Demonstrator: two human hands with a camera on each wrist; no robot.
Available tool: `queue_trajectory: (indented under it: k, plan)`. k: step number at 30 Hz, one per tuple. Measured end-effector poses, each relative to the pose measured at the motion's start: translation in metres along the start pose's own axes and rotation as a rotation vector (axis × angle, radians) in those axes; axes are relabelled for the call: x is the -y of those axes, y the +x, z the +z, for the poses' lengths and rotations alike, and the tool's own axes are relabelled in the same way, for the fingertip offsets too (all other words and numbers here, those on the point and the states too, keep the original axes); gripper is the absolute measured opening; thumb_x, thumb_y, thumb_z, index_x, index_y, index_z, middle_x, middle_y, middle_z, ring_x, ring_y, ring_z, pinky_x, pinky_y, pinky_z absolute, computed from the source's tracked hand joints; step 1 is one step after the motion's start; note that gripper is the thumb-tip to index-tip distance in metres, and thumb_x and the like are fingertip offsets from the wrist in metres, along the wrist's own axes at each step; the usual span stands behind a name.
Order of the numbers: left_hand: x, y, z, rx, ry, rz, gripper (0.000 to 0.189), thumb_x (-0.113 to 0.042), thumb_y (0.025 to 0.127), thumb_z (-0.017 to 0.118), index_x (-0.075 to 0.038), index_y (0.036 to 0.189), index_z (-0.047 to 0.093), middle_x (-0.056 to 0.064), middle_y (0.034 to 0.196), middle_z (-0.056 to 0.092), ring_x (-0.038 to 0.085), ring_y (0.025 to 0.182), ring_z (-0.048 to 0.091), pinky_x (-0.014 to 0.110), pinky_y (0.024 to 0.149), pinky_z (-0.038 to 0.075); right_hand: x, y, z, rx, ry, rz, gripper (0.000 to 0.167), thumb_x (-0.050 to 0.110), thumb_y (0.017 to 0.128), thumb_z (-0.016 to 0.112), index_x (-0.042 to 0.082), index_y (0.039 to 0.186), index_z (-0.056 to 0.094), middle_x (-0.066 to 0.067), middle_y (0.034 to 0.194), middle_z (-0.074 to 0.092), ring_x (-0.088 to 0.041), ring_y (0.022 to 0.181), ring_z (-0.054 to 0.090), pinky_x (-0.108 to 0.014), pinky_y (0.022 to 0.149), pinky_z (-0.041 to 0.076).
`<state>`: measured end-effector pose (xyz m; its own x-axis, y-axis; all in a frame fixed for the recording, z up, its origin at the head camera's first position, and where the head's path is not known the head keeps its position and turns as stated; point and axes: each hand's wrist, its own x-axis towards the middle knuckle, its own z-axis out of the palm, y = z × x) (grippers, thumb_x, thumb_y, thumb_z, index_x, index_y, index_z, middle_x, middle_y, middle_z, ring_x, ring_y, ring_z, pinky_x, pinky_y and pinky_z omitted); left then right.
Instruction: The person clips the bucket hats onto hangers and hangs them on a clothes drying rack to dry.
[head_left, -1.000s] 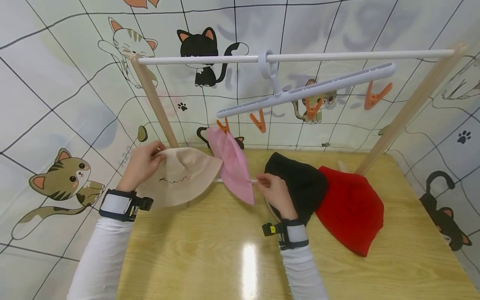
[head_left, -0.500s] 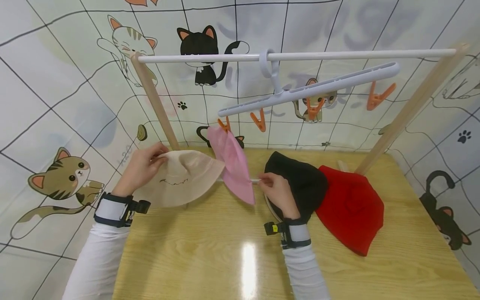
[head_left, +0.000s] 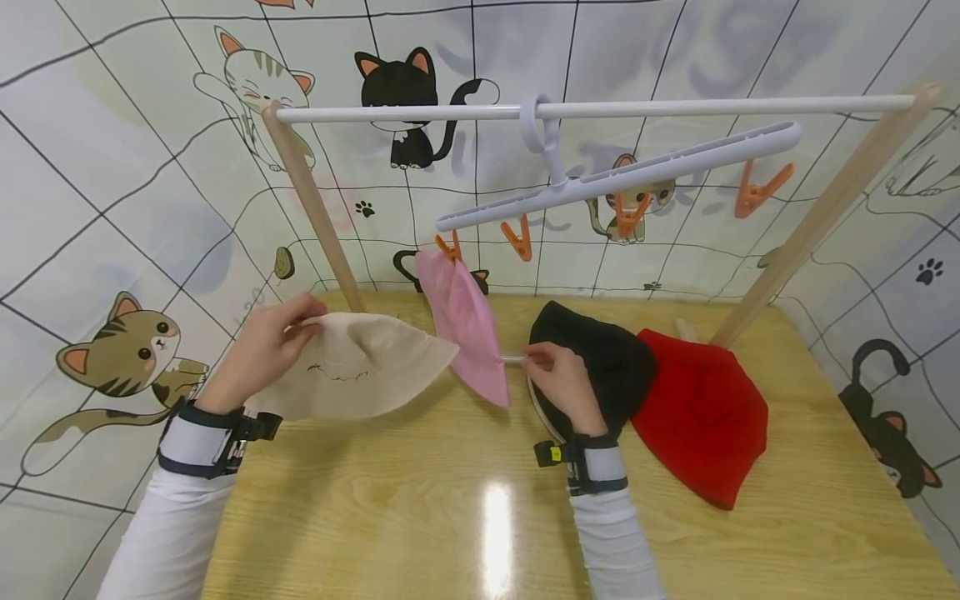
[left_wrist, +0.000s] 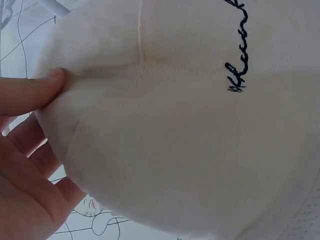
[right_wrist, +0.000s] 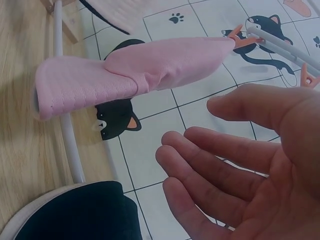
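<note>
My left hand (head_left: pixel 270 346) pinches the crown of a beige bucket hat (head_left: pixel 360 367) between thumb and fingers. Dark stitched lettering shows on that hat (left_wrist: pixel 190 140) in the left wrist view. A pink bucket hat (head_left: pixel 468 333) hangs from an orange clip (head_left: pixel 448 246) at the low left end of a pale hanger (head_left: pixel 622 179). Beside the pink hat (right_wrist: pixel 125 75), my right hand (right_wrist: pixel 240 155) holds nothing, its fingers loosely bent and thumb apart. In the head view this hand overlaps a black bucket hat (head_left: pixel 592 367) on the table.
A red bucket hat (head_left: pixel 701 417) lies against the black one on the wooden table (head_left: pixel 420 500). The tilted hanger hooks over a white rail (head_left: pixel 712 107) between wooden posts (head_left: pixel 817 225). More orange clips (head_left: pixel 517 239) hang along it, and a low white bar (right_wrist: pixel 70 145) runs behind.
My left hand has drawn back left and slightly down, and the beige hat tilts flatter with it. My right hand has shifted a little to the right.
</note>
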<state>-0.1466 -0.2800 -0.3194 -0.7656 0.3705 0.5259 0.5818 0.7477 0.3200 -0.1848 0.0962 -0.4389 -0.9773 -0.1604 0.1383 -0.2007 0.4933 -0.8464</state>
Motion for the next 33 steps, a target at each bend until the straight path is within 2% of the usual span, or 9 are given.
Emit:
queue_trajectory:
  k: [5, 9, 16, 21, 27, 33]
  plan:
    - [-0.008, -0.004, 0.0, 0.022, -0.006, 0.009, 0.023, 0.016, 0.079, 0.067, -0.003, 0.091, 0.062, 0.012, 0.087, 0.069, 0.027, 0.08, 0.067, 0.045, 0.067, 0.053, -0.001, 0.0, -0.003, -0.009, -0.008, 0.005, 0.023, 0.01, 0.09, 0.064, -0.002, 0.11, 0.067, -0.015, 0.1, 0.068, -0.029, 0.093, 0.066, -0.042, 0.081, 0.053]
    - [-0.013, -0.007, 0.003, 0.037, -0.009, 0.04, 0.026, 0.017, 0.078, 0.068, -0.004, 0.092, 0.063, 0.009, 0.088, 0.069, 0.023, 0.078, 0.066, 0.04, 0.063, 0.053, -0.002, -0.001, -0.007, -0.013, -0.012, 0.001, 0.024, 0.01, 0.09, 0.064, -0.003, 0.111, 0.067, -0.015, 0.1, 0.069, -0.029, 0.093, 0.066, -0.043, 0.082, 0.052]
    - [-0.023, -0.01, 0.013, 0.056, -0.021, 0.097, 0.028, 0.017, 0.077, 0.068, -0.005, 0.093, 0.064, 0.004, 0.086, 0.068, 0.015, 0.075, 0.063, 0.033, 0.062, 0.051, -0.004, -0.004, -0.013, -0.023, -0.015, -0.002, 0.026, 0.011, 0.091, 0.064, -0.003, 0.113, 0.066, -0.017, 0.103, 0.068, -0.031, 0.094, 0.065, -0.044, 0.084, 0.051]
    - [-0.031, -0.008, 0.02, 0.059, -0.063, 0.138, 0.03, 0.018, 0.076, 0.069, -0.006, 0.092, 0.065, 0.001, 0.086, 0.068, 0.012, 0.076, 0.062, 0.028, 0.063, 0.05, -0.006, -0.007, -0.018, -0.022, -0.023, 0.006, 0.026, 0.011, 0.091, 0.064, -0.002, 0.114, 0.066, -0.016, 0.105, 0.068, -0.03, 0.094, 0.066, -0.044, 0.085, 0.051]
    - [-0.043, -0.005, 0.032, 0.055, -0.094, 0.201, 0.031, 0.018, 0.073, 0.071, -0.006, 0.091, 0.065, 0.002, 0.084, 0.068, 0.012, 0.074, 0.062, 0.031, 0.06, 0.051, -0.004, -0.013, -0.03, -0.048, -0.022, -0.001, 0.025, 0.01, 0.092, 0.064, -0.002, 0.114, 0.065, -0.016, 0.105, 0.069, -0.031, 0.094, 0.066, -0.044, 0.086, 0.051]
    - [-0.054, -0.002, 0.045, 0.103, -0.125, 0.188, 0.028, 0.016, 0.076, 0.07, -0.006, 0.094, 0.064, 0.002, 0.085, 0.067, 0.013, 0.074, 0.062, 0.032, 0.061, 0.053, 0.0, -0.017, -0.04, -0.065, -0.006, -0.019, 0.025, 0.009, 0.092, 0.063, -0.003, 0.115, 0.065, -0.017, 0.107, 0.068, -0.03, 0.095, 0.065, -0.044, 0.087, 0.051]
